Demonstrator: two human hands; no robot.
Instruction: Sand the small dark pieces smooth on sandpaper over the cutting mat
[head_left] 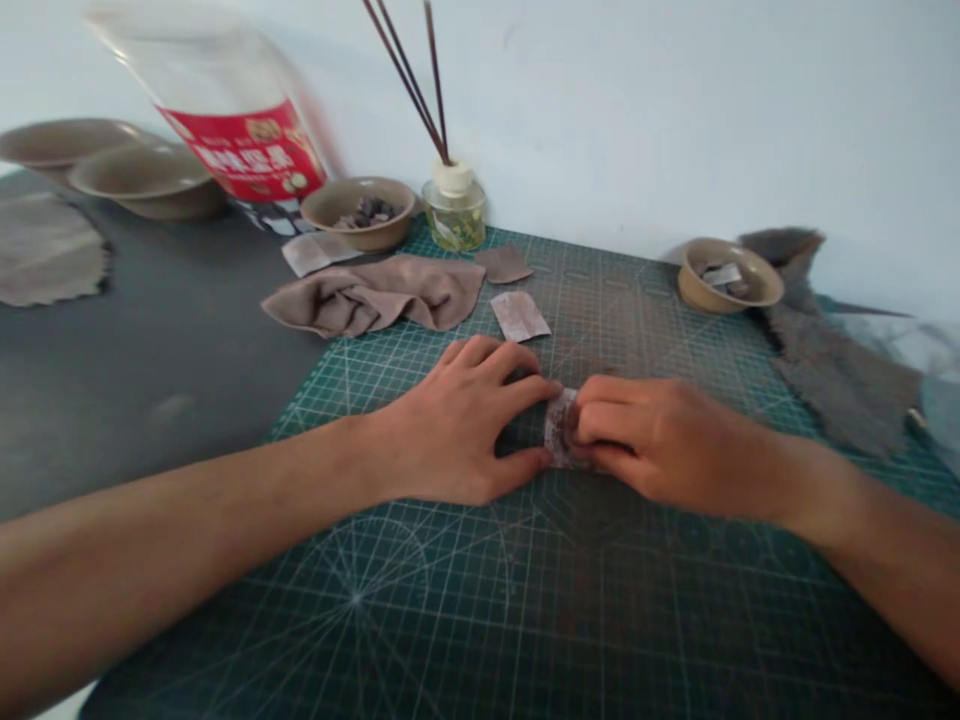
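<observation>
A small pale, speckled piece (559, 428) lies on the green cutting mat (420, 600) between my hands. My left hand (472, 425) is spread, palm down, with its thumb and index fingertips at the left edge of the piece. My right hand (660, 435) has its fingers bent and pressed together over the right part of the piece, covering it. Beyond my hands, a pale square piece (520, 316), a brown square piece (504, 264) and a crumpled brown cloth (382, 295) lie on or by the mat.
At the back stand a bowl of dark scraps (360, 213), a reed diffuser (454, 210) and a plastic bag with a red label (240, 150). On the right are another bowl (729, 275) and grey ragged cloth (847, 370). Two bowls (150, 180) stand far left.
</observation>
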